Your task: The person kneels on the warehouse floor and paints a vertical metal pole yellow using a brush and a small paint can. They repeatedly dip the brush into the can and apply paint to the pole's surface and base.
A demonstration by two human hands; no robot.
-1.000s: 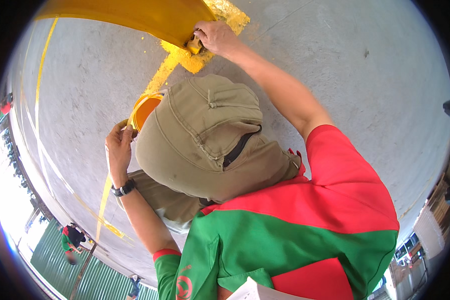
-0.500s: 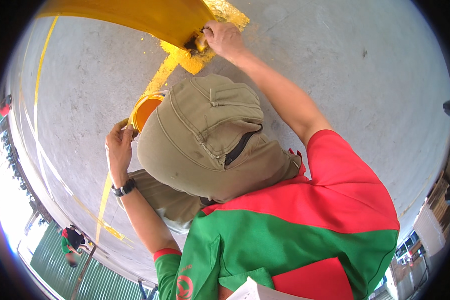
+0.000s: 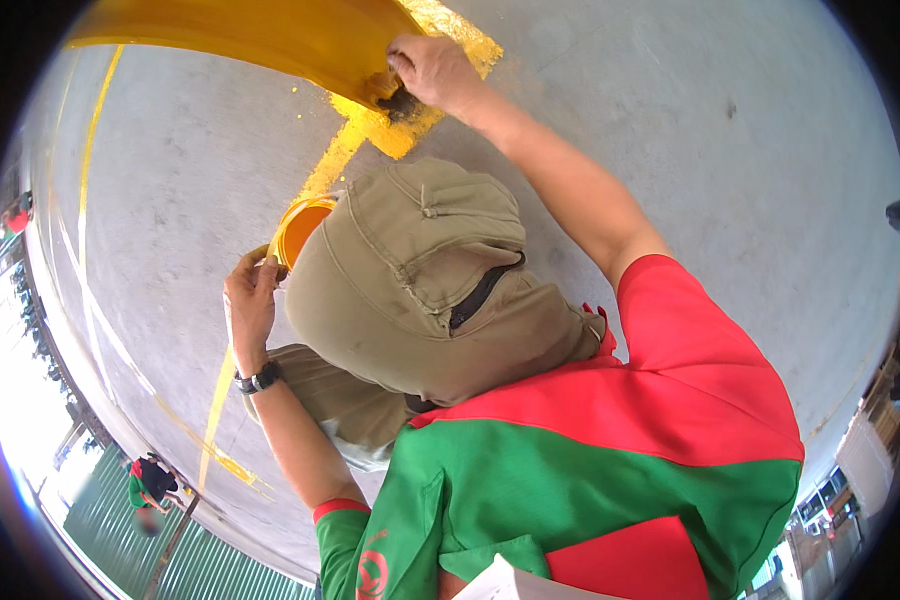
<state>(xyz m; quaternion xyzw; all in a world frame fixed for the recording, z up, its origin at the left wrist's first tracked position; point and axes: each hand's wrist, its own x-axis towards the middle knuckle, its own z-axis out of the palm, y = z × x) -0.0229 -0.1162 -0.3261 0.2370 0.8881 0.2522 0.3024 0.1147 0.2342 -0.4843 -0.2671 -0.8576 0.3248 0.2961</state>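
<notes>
My left hand is closed on the near left rim of a small paint bucket, tilted so its orange inside shows. Yellow paint coats its rim. Part of the bucket is hidden behind the khaki cap. My right arm stretches far forward, and my right hand is closed at the lower corner of a large yellow painted structure. Whatever its fingers pinch is hidden. Just below that hand, a dark unpainted patch shows at the structure's foot.
Fresh yellow paint covers the grey concrete floor around the foot, joining a yellow line. A person bends over at the far lower left near a green corrugated fence.
My right hand has moved slightly up and left along the yellow structure, exposing more of the dark patch. My left hand and the bucket have shifted a little right in view.
</notes>
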